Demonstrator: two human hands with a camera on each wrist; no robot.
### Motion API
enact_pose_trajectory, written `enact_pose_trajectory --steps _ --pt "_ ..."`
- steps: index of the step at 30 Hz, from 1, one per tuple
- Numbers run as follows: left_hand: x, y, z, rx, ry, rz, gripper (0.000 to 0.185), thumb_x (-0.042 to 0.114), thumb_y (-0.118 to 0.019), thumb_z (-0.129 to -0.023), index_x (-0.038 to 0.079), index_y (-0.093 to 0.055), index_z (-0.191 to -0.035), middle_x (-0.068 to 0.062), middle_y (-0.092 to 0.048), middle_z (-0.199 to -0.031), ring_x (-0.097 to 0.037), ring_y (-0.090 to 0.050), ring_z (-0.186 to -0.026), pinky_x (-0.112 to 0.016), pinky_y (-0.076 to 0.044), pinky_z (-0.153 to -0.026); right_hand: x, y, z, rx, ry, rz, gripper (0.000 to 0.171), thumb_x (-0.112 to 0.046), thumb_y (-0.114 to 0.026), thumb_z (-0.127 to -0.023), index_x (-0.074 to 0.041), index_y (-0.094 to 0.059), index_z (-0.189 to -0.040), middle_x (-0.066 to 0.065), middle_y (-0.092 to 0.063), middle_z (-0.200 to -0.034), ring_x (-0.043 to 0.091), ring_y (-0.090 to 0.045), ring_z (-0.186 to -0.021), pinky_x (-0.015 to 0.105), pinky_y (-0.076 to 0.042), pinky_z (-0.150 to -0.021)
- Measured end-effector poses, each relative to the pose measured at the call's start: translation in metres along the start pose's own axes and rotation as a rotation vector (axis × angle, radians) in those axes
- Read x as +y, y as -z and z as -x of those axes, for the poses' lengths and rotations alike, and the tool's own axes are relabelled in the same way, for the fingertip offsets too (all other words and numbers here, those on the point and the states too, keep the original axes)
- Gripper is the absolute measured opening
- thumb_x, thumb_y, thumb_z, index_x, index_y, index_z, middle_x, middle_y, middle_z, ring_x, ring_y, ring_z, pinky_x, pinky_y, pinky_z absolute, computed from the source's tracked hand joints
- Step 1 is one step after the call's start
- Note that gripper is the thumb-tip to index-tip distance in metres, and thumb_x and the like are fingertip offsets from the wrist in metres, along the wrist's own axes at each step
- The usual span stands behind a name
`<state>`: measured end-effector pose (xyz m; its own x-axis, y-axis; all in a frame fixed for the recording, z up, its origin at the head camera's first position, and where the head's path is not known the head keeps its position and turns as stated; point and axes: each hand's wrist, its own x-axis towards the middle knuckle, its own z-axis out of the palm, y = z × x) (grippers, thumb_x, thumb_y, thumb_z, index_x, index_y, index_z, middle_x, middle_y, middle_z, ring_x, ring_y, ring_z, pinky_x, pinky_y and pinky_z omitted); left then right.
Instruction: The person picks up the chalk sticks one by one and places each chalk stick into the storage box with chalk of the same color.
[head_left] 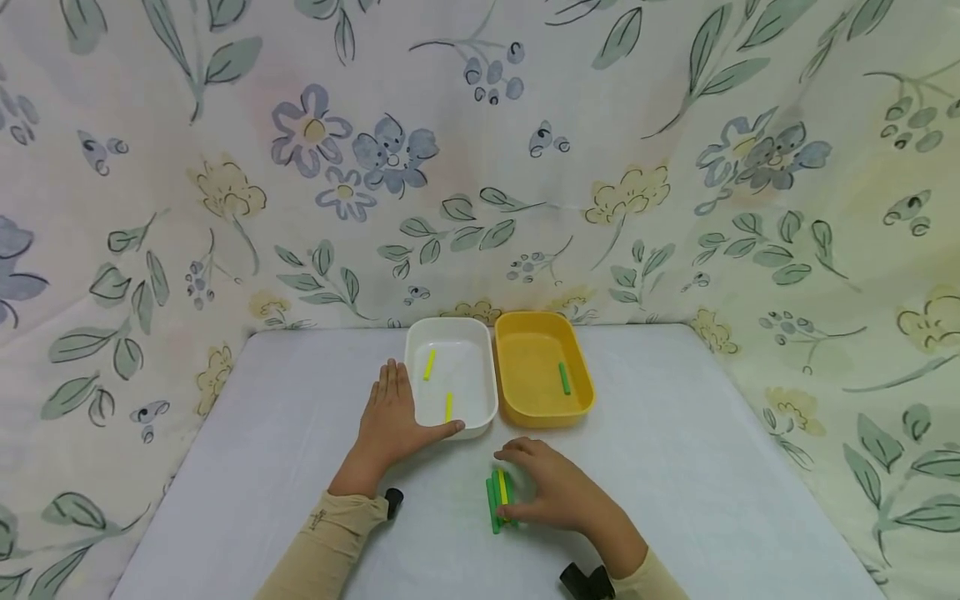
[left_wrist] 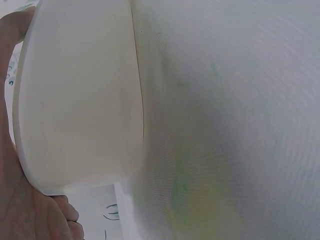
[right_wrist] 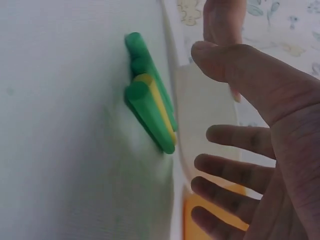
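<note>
My left hand (head_left: 393, 425) lies against the white container (head_left: 463, 358), fingers straight along its left side and thumb stretched over the front rim. The left wrist view shows that hand (left_wrist: 30, 210) touching the container's outer wall (left_wrist: 80, 100). Inside sit two yellow sticks, one farther back (head_left: 429, 365) and one near the front (head_left: 448, 407). Over a small bunch of green sticks (head_left: 492, 504) with a yellow stick (head_left: 503, 487) among them hovers my right hand (head_left: 555, 483). In the right wrist view its fingers (right_wrist: 235, 167) are spread, apart from the green sticks (right_wrist: 150, 117).
To the right of the white container, side by side with it, stands a yellow-orange container (head_left: 528, 367) holding one green stick (head_left: 564, 378). A white cloth (head_left: 675, 467) covers the table. Flowered fabric (head_left: 480, 167) hangs behind and at both sides.
</note>
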<state>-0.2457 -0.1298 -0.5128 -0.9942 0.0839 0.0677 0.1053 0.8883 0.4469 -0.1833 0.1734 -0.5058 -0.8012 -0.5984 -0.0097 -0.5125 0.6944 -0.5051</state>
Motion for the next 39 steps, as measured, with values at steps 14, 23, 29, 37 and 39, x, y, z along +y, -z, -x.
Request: enact_pose_trajectory --steps 14,23,29,37,39 --pt "0.0 0.0 -0.001 -0.012 0.011 -0.002 0.156 0.098 -0.062 -0.07 -0.009 -0.004 -0.167 -0.029 0.001 -0.176 -0.044 -0.002 -0.166 -0.058 -0.013 -0.133 0.003 -0.008 0.002 -0.073 -0.03 0.064 0.084 -0.06 -0.09 -0.078 -0.022 -0.062 -0.147 0.005 -0.056 -0.154 0.028 -0.055 -0.141 0.053 -0.048 -0.117" --pt "0.001 0.002 0.0 -0.019 0.014 0.005 0.155 0.096 -0.064 -0.07 -0.009 -0.004 -0.166 -0.03 0.001 -0.176 -0.045 -0.002 -0.166 -0.058 -0.013 -0.133 0.003 -0.008 0.001 -0.095 -0.058 0.072 0.088 -0.061 -0.09 -0.076 -0.021 -0.061 -0.149 0.006 -0.054 -0.157 0.029 -0.053 -0.144 0.053 -0.047 -0.117" --pt "0.0 0.0 0.0 -0.018 0.012 0.007 0.155 0.097 -0.064 -0.07 -0.009 -0.004 -0.166 -0.029 0.0 -0.176 -0.044 -0.002 -0.166 -0.058 -0.013 -0.133 0.005 -0.006 0.003 -0.11 -0.091 0.059 0.089 -0.062 -0.092 -0.073 -0.02 -0.063 -0.147 0.007 -0.051 -0.16 0.031 -0.05 -0.147 0.055 -0.045 -0.119" --pt "-0.002 -0.003 -0.001 -0.006 0.015 0.006 0.157 0.099 -0.063 -0.068 -0.009 -0.004 -0.167 -0.028 0.001 -0.176 -0.043 -0.002 -0.166 -0.058 -0.013 -0.133 0.01 -0.005 0.004 -0.1 -0.097 0.066 0.083 -0.066 -0.091 -0.072 -0.023 -0.068 -0.14 0.006 -0.053 -0.159 0.031 -0.048 -0.149 0.054 -0.044 -0.12" --pt "-0.002 -0.003 -0.001 -0.008 0.014 0.006 0.157 0.099 -0.062 -0.069 -0.009 -0.004 -0.167 -0.028 0.001 -0.176 -0.043 -0.002 -0.166 -0.058 -0.013 -0.133 0.01 -0.004 0.005 -0.092 -0.101 0.063 0.082 -0.067 -0.091 -0.072 -0.024 -0.069 -0.138 0.006 -0.053 -0.159 0.031 -0.048 -0.149 0.054 -0.043 -0.121"
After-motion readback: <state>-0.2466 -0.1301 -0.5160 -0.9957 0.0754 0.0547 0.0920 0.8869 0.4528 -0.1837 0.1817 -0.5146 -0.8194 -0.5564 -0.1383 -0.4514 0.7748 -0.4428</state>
